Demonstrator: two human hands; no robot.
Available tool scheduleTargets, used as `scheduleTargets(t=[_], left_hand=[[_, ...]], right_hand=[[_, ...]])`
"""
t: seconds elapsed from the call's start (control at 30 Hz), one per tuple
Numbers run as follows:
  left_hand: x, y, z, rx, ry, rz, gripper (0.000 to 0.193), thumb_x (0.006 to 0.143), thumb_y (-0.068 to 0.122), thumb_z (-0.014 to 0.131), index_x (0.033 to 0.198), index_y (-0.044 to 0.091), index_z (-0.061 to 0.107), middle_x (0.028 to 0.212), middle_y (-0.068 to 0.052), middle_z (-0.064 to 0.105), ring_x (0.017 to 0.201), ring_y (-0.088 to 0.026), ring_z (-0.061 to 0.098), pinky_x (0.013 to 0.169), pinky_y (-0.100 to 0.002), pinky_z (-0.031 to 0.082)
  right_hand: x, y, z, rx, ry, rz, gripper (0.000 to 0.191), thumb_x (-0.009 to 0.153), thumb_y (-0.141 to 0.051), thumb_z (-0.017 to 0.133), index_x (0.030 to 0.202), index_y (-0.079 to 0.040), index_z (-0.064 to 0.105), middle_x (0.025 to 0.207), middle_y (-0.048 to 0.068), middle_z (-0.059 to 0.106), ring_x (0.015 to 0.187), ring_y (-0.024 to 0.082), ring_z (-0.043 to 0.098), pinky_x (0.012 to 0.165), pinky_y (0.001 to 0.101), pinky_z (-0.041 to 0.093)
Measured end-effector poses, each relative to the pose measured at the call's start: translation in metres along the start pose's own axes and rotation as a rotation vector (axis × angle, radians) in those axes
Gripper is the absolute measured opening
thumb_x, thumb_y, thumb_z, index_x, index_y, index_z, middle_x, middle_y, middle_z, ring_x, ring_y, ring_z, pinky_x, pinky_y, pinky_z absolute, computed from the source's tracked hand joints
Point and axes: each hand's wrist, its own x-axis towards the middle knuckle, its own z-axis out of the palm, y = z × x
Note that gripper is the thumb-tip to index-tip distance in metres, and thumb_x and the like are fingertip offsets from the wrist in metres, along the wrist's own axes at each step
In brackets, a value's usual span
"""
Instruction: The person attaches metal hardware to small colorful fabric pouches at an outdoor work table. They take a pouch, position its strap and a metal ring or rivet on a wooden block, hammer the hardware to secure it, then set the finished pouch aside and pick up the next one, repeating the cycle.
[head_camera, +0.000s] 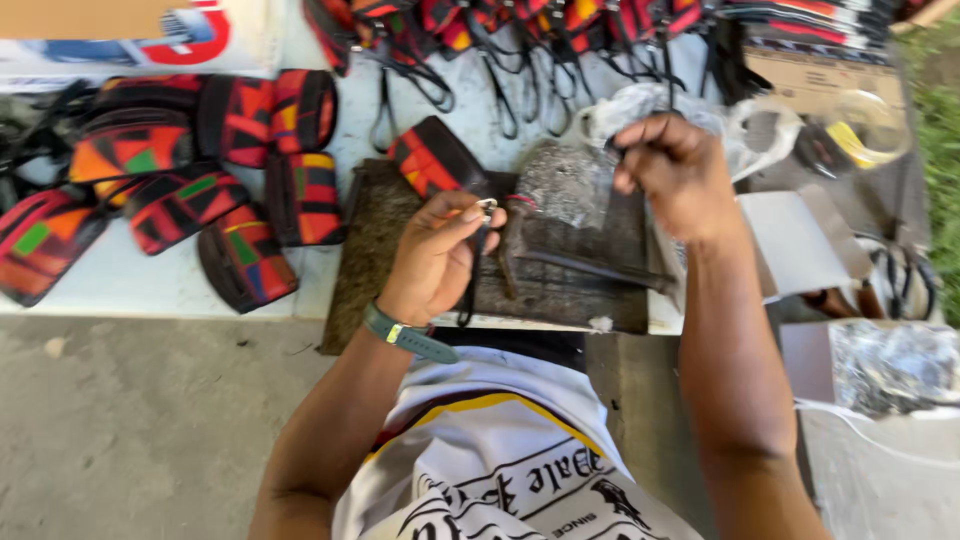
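Both hands raised — left (435, 255) pinches metal ring (487, 206); right (675, 170) fisted.

A worn work board (570, 290) lay on the table (150, 285) directly in front of the seated person, with a hammer (585, 265) resting across it and a single pouch (435, 158) on its far left corner. To the left of the board a cluster of pouches (190, 180) lay on the table, while more pouches with straps (520, 40) lay in a row along the far edge. Right of the board sat a plastic bag (650, 105), with scissors (905, 275) farther right near an open box (800, 240).
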Motion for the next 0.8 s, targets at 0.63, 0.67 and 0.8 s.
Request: scheduleTargets(t=[0.63, 0.67, 0.8], left_hand=[[-0.003, 0.000, 0.005, -0.062, -0.180, -0.020, 0.022, 0.097, 0.001, 0.072, 0.119, -0.002, 0.072, 0.108, -0.014, 0.075, 0.097, -0.021, 0.072, 0.092, -0.035, 0.058], [-0.003, 0.000, 0.007, -0.056, -0.188, -0.022, 0.022, 0.097, 0.001, 0.073, 0.119, -0.002, 0.072, 0.109, -0.013, 0.074, 0.098, -0.020, 0.072, 0.092, -0.034, 0.058], [-0.005, 0.002, 0.013, -0.025, -0.221, -0.025, 0.022, 0.096, 0.002, 0.075, 0.118, -0.003, 0.071, 0.110, -0.013, 0.074, 0.097, -0.019, 0.071, 0.090, -0.034, 0.058]], right_hand=[[-0.052, -0.029, 0.106, -0.216, -0.098, -0.341, 0.015, 0.087, -0.003, 0.081, 0.102, -0.003, 0.077, 0.104, 0.008, 0.076, 0.093, 0.011, 0.069, 0.075, 0.0225, 0.051], [-0.053, -0.029, 0.105, -0.196, -0.079, -0.297, 0.015, 0.086, -0.003, 0.082, 0.100, -0.003, 0.078, 0.104, 0.008, 0.077, 0.090, 0.011, 0.070, 0.069, 0.0217, 0.050], [-0.056, -0.031, 0.102, -0.226, -0.090, -0.359, 0.013, 0.087, -0.004, 0.083, 0.099, -0.003, 0.077, 0.104, 0.009, 0.077, 0.091, 0.014, 0.071, 0.076, 0.0233, 0.053]])
